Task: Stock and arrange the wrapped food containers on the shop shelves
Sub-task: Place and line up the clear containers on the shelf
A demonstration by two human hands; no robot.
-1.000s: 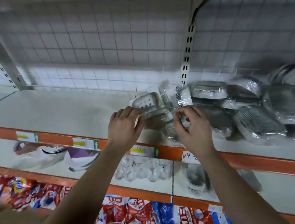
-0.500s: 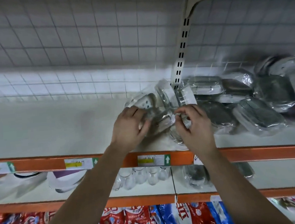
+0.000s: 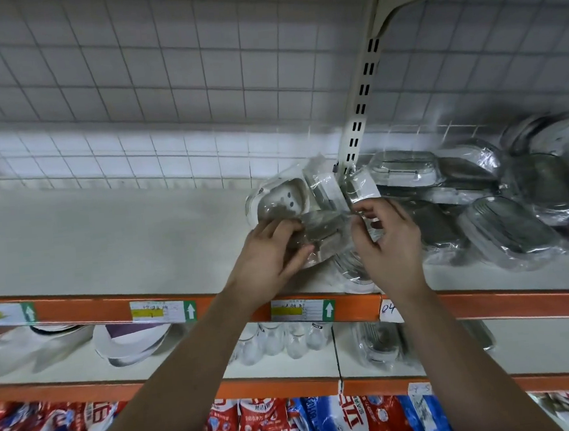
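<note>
"Three shelf tiers are filling my feed. The top shelf (image 3: 106, 237), white with an orange front rail, is taking up most of it, and a wire grid panel (image 3: 160, 71) is backing it."

"Where are the goods sitting?"

"A heap of wrapped containers (image 3: 504, 230) is crowding the shelf's right side, past the slotted upright (image 3: 363, 105), lying at all angles."

"And the one being handled?"

"I'm watching one wrapped container (image 3: 322, 229), dark-lidded and oblong, at the heap's left edge, just behind the rail. Its long axis is running roughly left to right, along the rail. Blur is keeping me from telling which end is which."

"What are the hands doing?"

"The left hand (image 3: 269, 254) is curling its fingers over the container's left end, with the thumb pressing in at the front. The right hand (image 3: 389, 244) is pinching the clear wrap at the right end between thumb and forefinger. A yellow-and-white price label (image 3: 302, 311) is sitting on the rail, beside the left wrist."
</note>
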